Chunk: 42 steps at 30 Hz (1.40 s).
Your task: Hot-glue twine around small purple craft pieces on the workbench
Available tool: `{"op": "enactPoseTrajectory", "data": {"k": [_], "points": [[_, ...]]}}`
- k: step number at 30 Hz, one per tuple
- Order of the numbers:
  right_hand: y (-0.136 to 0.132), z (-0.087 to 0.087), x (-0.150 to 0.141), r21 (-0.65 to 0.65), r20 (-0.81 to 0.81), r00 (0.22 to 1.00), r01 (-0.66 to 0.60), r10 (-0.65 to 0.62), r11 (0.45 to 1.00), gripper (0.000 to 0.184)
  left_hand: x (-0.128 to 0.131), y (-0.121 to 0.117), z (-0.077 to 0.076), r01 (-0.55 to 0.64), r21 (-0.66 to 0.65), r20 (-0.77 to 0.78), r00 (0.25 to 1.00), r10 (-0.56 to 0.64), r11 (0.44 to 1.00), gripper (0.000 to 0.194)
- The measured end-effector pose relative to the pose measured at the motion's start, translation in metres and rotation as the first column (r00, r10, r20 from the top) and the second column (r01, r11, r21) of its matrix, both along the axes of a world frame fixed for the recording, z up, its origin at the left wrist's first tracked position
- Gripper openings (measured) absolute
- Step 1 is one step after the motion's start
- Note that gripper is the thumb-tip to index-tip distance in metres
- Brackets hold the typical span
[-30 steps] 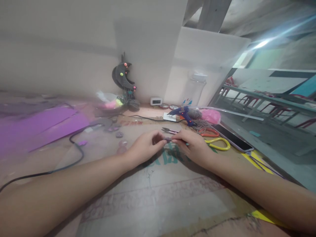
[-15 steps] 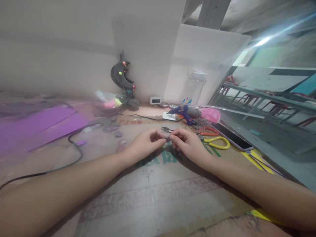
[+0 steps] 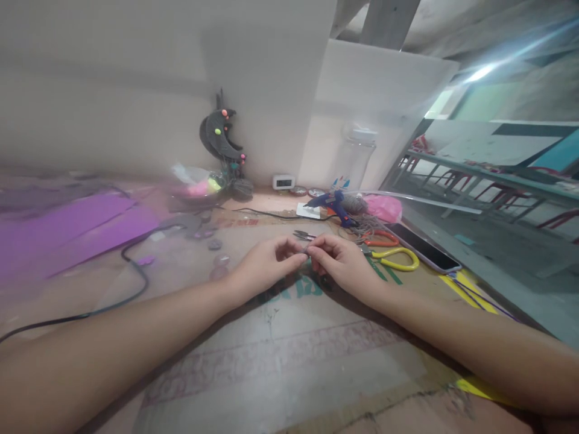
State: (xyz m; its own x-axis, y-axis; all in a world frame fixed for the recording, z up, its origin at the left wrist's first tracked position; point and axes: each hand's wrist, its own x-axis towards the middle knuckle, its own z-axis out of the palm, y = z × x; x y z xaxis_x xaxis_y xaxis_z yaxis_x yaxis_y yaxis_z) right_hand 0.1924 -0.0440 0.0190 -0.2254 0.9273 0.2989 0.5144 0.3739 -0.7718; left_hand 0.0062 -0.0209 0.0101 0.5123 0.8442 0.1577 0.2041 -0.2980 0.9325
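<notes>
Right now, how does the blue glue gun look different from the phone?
Colour: the glue gun is blue; the phone has a dark screen and pale purple edge.
Shape: the glue gun has a nozzle and angled handle; the phone is a flat slab.
Place: the phone lies nearer the table's right edge than the glue gun does.
Neither is in the left hand or the right hand.

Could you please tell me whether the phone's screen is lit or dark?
Dark: the phone lies face up, its front plain black with no display showing.
</notes>
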Motion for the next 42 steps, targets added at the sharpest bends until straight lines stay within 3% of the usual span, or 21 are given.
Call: {"op": "enactPoseTrajectory", "data": {"k": [8, 17, 24, 28, 42], "points": [[-0.001, 0.001, 0.000, 0.043, 0.059, 0.998, 0.000, -0.003, 0.999, 0.019, -0.001, -0.002, 0.002, -0.015, 0.066, -0.038, 0.999, 0.018, 0.998, 0.021], [-0.003, 0.000, 0.000, 0.031, -0.014, 0.998, -0.055, 0.055, 0.998, 0.022, -0.001, -0.002, 0.001, -0.033, 0.079, -0.006, 0.999, 0.034, 0.996, 0.022], [-0.005, 0.004, -0.008, -0.226, -0.238, 0.964, -0.174, 0.119, 0.959, 0.027, -0.002, -0.005, 0.005, -0.045, 0.097, -0.029, 0.998, 0.048, 0.994, 0.020], [-0.004, 0.003, -0.010, -0.291, -0.293, 0.951, -0.184, 0.096, 0.939, 0.026, -0.001, -0.006, 0.005, -0.033, 0.092, -0.007, 0.999, 0.033, 0.995, 0.019], [-0.004, 0.003, -0.010, -0.217, -0.237, 0.969, -0.116, 0.063, 0.969, 0.019, -0.003, -0.005, 0.002, 0.011, 0.125, -0.016, 1.000, -0.009, 0.992, 0.019]]}}
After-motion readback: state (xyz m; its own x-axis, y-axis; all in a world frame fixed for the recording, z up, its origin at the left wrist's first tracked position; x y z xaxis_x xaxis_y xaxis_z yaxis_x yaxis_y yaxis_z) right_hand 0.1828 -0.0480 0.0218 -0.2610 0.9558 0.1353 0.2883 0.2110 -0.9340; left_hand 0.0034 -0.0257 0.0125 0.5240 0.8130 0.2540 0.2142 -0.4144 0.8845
